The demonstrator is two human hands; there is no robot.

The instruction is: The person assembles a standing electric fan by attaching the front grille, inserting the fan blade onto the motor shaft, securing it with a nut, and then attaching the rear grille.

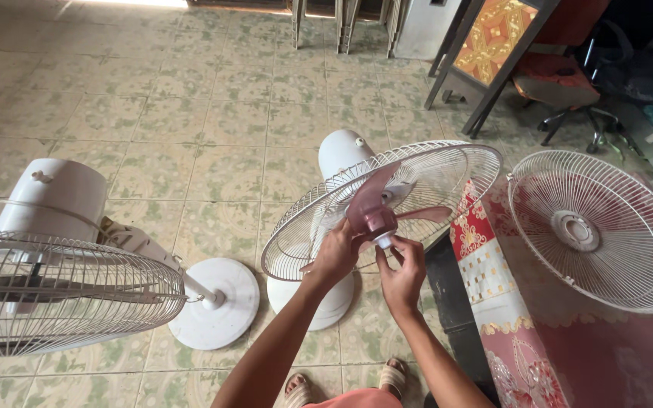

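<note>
A white stand fan stands in front of me with its front grille off and its rear wire guard exposed. A translucent maroon blade sits on the motor shaft. My left hand grips the lower edge of the blade hub. My right hand pinches the small white cap at the hub's centre. The fan's round white base shows below my left forearm.
A second white fan with its grille on leans at the left, its round base on the tiled floor. A loose white front grille lies on a red patterned cloth at the right. Chairs and furniture legs stand at the back.
</note>
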